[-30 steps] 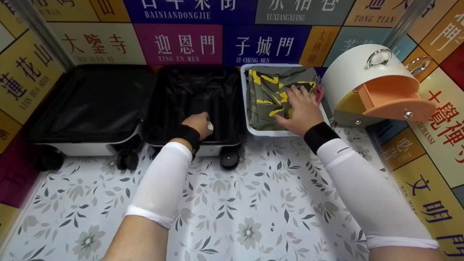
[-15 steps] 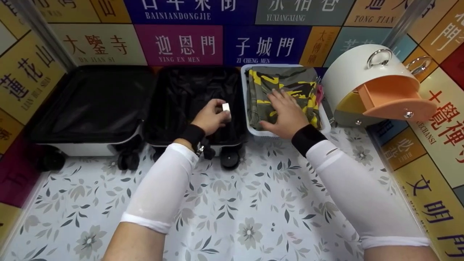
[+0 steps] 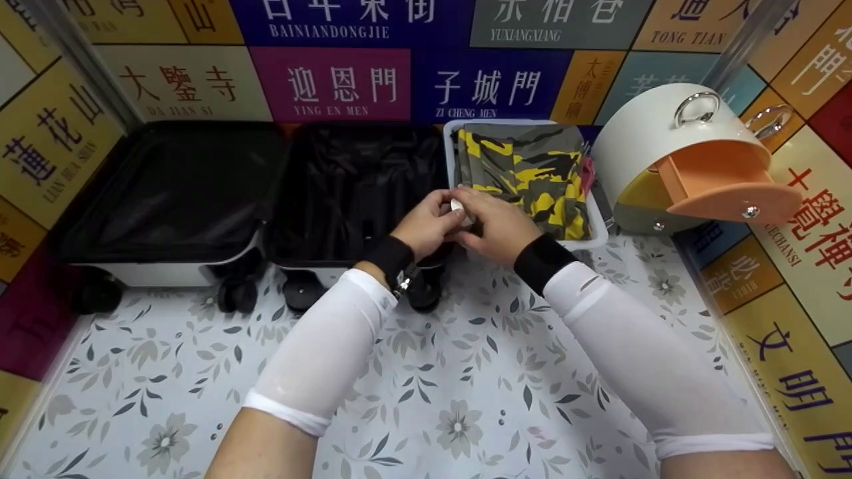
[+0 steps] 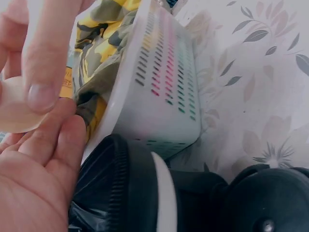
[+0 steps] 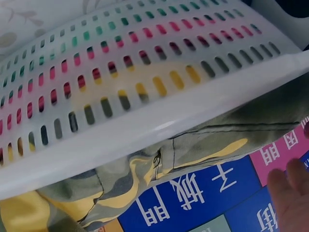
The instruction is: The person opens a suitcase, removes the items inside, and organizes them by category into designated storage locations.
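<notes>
In the head view my left hand (image 3: 426,223) and right hand (image 3: 499,226) meet at the front left corner of the white basket. Between their fingertips is a small white rounded object (image 3: 458,206), its kind unclear. My left thumb and fingers pinch it, while my right fingers close over its other side. The left wrist view shows the white object (image 4: 19,108) up close with a thumb against it. Folded camouflage clothing (image 3: 526,173) in grey, yellow and black lies in the basket (image 3: 598,229). In the right wrist view, fingertips (image 5: 285,186) show at the lower right edge.
An open black-lined suitcase half (image 3: 359,193) stands left of the basket, and a second black-covered half (image 3: 173,193) farther left. Both have wheels at the front. On the right is a rounded white box (image 3: 659,126) with its orange drawer (image 3: 725,196) pulled out. Flowered sheeting (image 3: 452,386) covers the surface.
My left hand has lifted out of the open suitcase with the small white object and moved right. My right hand has left the camouflage clothing and come left to meet it.
</notes>
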A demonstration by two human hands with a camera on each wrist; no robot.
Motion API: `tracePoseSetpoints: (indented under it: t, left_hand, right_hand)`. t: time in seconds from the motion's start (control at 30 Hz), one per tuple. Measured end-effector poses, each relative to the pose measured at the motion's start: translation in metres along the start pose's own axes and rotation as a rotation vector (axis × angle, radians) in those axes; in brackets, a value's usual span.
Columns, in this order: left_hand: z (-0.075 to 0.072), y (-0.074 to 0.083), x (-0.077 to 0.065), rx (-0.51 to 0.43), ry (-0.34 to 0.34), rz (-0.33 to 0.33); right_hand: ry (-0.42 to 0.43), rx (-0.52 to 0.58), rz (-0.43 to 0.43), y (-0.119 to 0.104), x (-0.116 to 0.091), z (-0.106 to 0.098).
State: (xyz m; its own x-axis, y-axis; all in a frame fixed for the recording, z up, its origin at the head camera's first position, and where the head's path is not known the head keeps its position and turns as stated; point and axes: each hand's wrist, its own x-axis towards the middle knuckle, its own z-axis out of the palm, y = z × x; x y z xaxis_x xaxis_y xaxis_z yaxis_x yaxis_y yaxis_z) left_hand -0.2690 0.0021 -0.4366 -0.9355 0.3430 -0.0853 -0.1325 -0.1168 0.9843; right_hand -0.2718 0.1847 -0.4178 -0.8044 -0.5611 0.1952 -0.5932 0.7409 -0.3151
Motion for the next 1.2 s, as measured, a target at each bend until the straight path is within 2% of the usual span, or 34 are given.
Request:
tracePoseSetpoints:
  t: [0.1, 0.4, 0.5, 0.6, 0.67, 0.73, 0.8, 0.9, 1.1, 1.2]
  left_hand:
    - [0.003, -0.002, -0.001, -0.048, -0.023, -0.007]
    - [0.001, -0.004, -0.002, -0.018, 0.000, 0.002]
    - [0.001, -0.004, -0.002, -0.020, 0.006, 0.008]
    - [0.000, -0.003, -0.003, 0.013, -0.003, 0.016]
    - [-0.001, 0.000, -0.005, 0.080, -0.013, 0.035]
    - [-0.005, 0.004, -0.008, 0.211, -0.014, 0.068]
    - [-0.012, 0.009, -0.013, 0.353, 0.007, 0.100]
    - [-0.031, 0.014, -0.020, 0.559, 0.077, 0.119]
    - [-0.085, 0.021, -0.033, 0.860, 0.240, 0.045]
    - [-0.108, 0.022, -0.040, 0.974, 0.284, -0.004]
  right_hand:
    - [0.010, -0.007, -0.019, 0.000, 0.000, 0.002]
    - [0.005, -0.030, -0.020, -0.004, -0.001, 0.003]
    - [0.050, -0.065, -0.032, -0.006, -0.003, 0.003]
    - [0.150, -0.103, -0.053, -0.007, -0.005, 0.004]
    - [0.228, -0.133, -0.057, -0.006, -0.006, 0.002]
    - [0.293, -0.156, -0.032, -0.002, -0.008, -0.004]
    - [0.343, -0.172, 0.023, 0.007, -0.010, -0.017]
    - [0.415, -0.175, 0.141, 0.032, -0.017, -0.044]
    - [0.569, -0.221, 0.331, 0.099, -0.047, -0.102]
    - [0.557, -0.248, 0.457, 0.127, -0.064, -0.128]
